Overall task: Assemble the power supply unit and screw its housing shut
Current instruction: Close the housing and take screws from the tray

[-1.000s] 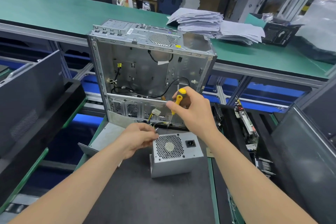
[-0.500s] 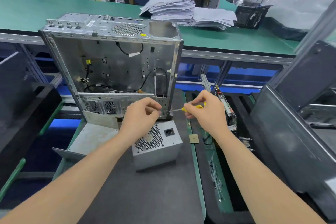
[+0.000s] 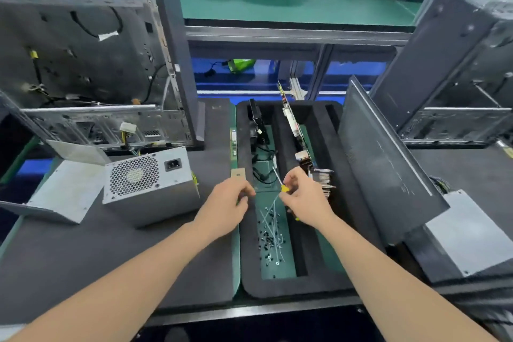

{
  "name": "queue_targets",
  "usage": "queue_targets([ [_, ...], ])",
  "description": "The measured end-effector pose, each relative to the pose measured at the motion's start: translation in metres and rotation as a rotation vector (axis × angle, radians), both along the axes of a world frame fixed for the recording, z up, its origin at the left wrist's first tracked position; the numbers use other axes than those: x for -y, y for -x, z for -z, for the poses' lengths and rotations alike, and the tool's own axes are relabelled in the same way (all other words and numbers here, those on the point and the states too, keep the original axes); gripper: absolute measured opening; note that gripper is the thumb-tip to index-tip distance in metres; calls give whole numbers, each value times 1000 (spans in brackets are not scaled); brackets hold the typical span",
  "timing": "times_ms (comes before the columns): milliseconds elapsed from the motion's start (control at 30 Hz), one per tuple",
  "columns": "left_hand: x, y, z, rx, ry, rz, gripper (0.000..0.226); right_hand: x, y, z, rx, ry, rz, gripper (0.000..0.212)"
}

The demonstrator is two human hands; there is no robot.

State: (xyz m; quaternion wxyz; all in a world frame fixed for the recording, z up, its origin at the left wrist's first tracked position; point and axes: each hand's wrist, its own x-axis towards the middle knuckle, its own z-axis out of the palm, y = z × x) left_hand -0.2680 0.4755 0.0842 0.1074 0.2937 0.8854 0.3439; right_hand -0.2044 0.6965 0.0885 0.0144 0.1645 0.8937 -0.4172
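Yellow screwdriver (image 3: pixel 284 189) mostly hidden by right hand (image 3: pixel 305 200), screws (image 3: pixel 268 241) blurred

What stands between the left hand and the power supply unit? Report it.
Nothing visible: only bare mat separates the left hand from the power supply unit on its left.

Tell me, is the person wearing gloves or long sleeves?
No gloves: the left hand and right hand are both bare, with no rings showing. Both forearms are bare too, with no sleeves, watch or bracelet in view.
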Motion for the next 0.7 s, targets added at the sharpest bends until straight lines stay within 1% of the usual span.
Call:
queue_targets([
  [67, -3, 1, 20, -62, 65, 18, 18, -3, -10, 18, 8, 8, -32, 28],
  [133, -3, 1, 38, -123, 131, 12, 23, -5, -15, 30, -1, 15, -26, 27],
  [233, 2, -1, 59, -192, 189, -6, 30, -10, -15, 40, -30, 101, 30, 25],
  [300, -1, -3, 63, -213, 155, -43, 27, -12, -11, 43, -27, 154, 73, 27],
  [367, -10, -2, 59, -203, 87, -115, 23, -10, -3, 43, -6, 271, 134, 31],
  [433, -17, -1, 55, -189, 61, -173, 31, -3, 10, 40, 18, 397, 160, 31],
  [500, -18, 0, 55, -169, 46, -189, 39, 5, 25, 35, 41, 480, 138, 24],
  [600, -15, 1, 56, -152, 12, -172, 37, 19, 39, 28, 71, 595, 56, 21],
  [700, -14, 4, 56, -176, 28, -141, 42, 23, 50, 20, 67, 566, -93, 21],
])
